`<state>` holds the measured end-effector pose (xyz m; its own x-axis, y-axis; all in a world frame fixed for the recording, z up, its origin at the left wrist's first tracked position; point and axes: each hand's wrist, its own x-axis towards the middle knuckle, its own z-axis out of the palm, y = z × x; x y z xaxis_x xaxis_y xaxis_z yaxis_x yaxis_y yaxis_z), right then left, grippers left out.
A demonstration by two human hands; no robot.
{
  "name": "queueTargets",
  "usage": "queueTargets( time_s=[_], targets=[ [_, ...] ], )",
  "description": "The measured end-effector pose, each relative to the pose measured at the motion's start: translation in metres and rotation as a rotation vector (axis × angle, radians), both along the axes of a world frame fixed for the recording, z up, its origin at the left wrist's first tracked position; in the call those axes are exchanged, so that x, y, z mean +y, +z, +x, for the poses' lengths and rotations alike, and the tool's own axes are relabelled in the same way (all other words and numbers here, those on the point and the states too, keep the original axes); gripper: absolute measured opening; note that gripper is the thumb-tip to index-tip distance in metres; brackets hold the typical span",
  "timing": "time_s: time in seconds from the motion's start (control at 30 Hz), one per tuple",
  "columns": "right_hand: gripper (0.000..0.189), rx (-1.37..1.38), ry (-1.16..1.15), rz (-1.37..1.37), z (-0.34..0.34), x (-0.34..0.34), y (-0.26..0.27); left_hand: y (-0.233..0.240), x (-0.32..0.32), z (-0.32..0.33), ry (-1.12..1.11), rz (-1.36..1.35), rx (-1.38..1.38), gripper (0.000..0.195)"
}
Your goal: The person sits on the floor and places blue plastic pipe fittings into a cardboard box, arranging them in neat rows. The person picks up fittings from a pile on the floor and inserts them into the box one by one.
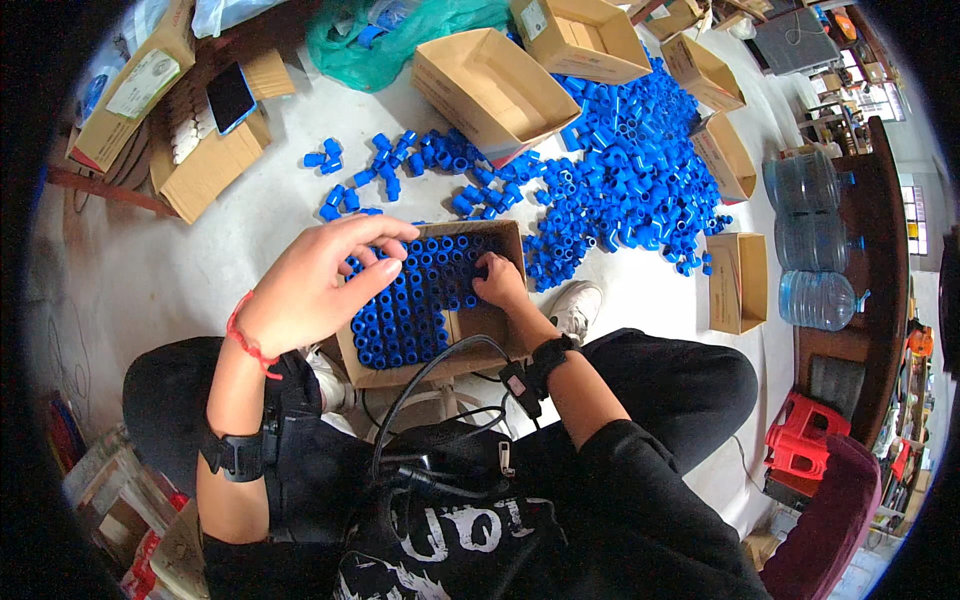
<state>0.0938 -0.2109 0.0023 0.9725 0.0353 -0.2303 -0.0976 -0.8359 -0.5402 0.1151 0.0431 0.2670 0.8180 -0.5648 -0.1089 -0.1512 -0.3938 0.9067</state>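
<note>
A cardboard box point(480, 334) stands between my knees, holding rows of upright blue plastic pipe fittings point(401, 319). Bare cardboard shows at its lower right. My left hand point(322, 274) hovers over the box's left side, thumb and fingers apart, with nothing visible in it. Inside the box near the right wall is my right hand point(499, 281), its fingers curled at the fittings. Shadow and the hand itself hide whether it grips one.
Beyond the box lies a big heap of loose blue fittings point(630, 150), with smaller groups to its left. Cardboard cartons point(495, 90) surround the heap. A phone point(231, 97) rests on a carton at left. Water bottles point(814, 300) line the right. A black cable point(427, 367) crosses the box's near edge.
</note>
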Motion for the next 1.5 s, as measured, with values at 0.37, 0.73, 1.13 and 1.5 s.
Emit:
queueTargets(
  time_s=[0.37,0.73,1.13,1.5],
  targets=[
    [0.021,0.342,0.378,0.088,-0.025,0.002,0.001,0.002,-0.015,-0.005,-0.008,-0.013,0.072,0.025],
    [0.026,0.209,0.444,-0.114,-0.056,0.003,-0.011,-0.008,-0.011,-0.001,-0.009,0.031,0.124,0.027],
    [0.03,0.331,0.429,-0.054,-0.033,-0.03,0.005,-0.025,0.0,0.009,0.034,0.13,-0.007,0.027],
    [0.016,-0.161,0.83,0.078,-0.032,0.004,0.341,-0.012,0.001,-0.003,0.04,0.024,-0.099,0.028]
  ],
)
